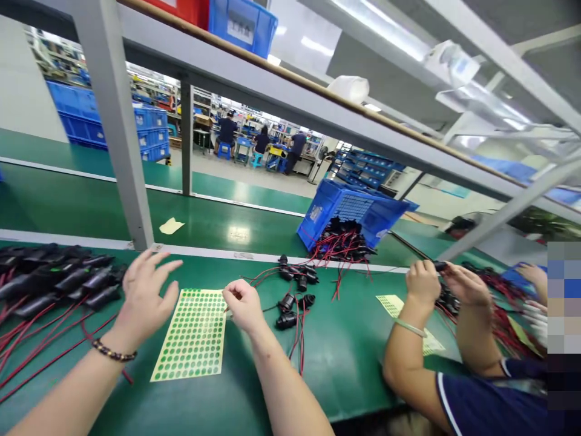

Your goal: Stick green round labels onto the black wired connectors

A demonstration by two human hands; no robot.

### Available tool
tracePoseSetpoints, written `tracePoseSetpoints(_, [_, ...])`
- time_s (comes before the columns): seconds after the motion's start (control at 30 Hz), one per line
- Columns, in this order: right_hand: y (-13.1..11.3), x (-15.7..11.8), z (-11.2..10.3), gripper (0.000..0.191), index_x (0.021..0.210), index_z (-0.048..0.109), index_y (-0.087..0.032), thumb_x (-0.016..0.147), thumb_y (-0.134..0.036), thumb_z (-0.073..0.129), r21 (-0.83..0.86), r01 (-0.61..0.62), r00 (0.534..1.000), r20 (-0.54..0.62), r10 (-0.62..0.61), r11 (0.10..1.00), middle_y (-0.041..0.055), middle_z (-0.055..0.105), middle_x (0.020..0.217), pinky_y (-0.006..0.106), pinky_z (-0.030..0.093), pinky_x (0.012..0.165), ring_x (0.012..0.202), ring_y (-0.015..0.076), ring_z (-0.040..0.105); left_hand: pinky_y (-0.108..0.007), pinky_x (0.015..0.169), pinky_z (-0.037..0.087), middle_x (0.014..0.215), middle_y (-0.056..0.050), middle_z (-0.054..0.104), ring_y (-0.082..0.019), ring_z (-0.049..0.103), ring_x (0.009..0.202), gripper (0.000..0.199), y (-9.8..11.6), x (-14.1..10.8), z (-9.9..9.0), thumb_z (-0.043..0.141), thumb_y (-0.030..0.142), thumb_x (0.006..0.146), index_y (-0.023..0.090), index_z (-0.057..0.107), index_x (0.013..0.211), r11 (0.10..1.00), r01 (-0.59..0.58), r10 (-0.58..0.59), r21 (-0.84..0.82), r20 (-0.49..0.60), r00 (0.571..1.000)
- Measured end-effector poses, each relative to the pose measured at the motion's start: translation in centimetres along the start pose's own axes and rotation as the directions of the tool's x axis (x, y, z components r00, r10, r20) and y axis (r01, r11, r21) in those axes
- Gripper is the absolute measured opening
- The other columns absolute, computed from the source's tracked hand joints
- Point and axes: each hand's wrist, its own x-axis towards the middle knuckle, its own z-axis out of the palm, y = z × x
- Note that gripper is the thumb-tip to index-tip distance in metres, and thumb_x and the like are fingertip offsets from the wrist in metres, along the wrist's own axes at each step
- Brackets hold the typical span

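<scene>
My left hand (147,297) is raised with its fingers spread, over the upper left corner of a pale sheet of round green stickers (190,339). Nothing is in it. By the sheet's upper right edge, my right hand (244,306) is closed in a pinch. A thin dark red bit shows at its fingertips, too small to name. Several black cylindrical parts with red and black wires (287,320) lie just right of that hand. To the left of my left hand is a heap of similar black parts (59,275), their red wires trailing forward.
A blue crate (318,209) lies tipped behind, black parts and red wires spilling out. At right, a co-worker's hands (424,281) hold a black part above another sticker sheet (393,304). A grey post (113,121) and an overhead shelf frame the bench; a paper scrap (171,226) lies beyond.
</scene>
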Motion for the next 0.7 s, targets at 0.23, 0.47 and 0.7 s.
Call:
tracePoseSetpoints(0.23, [4.0,-0.1,-13.5,0.021,0.088,0.063,-0.019,0.068,-0.021,0.055,-0.611,-0.349,0.928,-0.334,0.168,0.711,0.0094,0.056,0.097,0.032,0.035,0.083,0.094,0.0210,0.051,-0.046,0.099,0.025,0.115,-0.007,0.049,-0.028,0.031,0.120,0.024,-0.5,-3.4,3.4,0.044,0.026,0.075,0.021,0.057,0.093,0.989,-0.025,0.044,-0.148,0.128,0.991])
tracePoseSetpoints(0.47, [8.3,-1.7,-18.0,0.016,0.074,0.066,-0.017,0.060,-0.022,0.061,-0.586,-0.421,0.905,-0.326,0.273,0.692,0.0047,0.059,0.076,0.028,0.040,0.070,0.073,0.0170,0.056,-0.045,0.098,0.026,0.110,-0.007,0.053,-0.028,0.037,0.116,0.021,-0.8,-3.0,2.8,0.044,0.027,0.075,0.024,0.056,0.091,0.974,0.025,0.007,-0.225,0.143,0.990])
tracePoseSetpoints(0.7, [5.1,-2.6,-20.0,0.023,0.079,0.064,-0.016,0.062,-0.030,0.061,-0.545,-0.365,0.914,-0.363,0.180,0.755,0.0033,0.056,0.074,0.029,0.039,0.064,0.063,0.0151,0.050,-0.043,0.097,0.030,0.113,-0.005,0.052,-0.027,0.043,0.112,0.020,-0.6,-2.9,2.0,0.047,0.034,0.076,0.025,0.056,0.091,0.843,0.284,-0.161,-0.457,0.289,0.944])
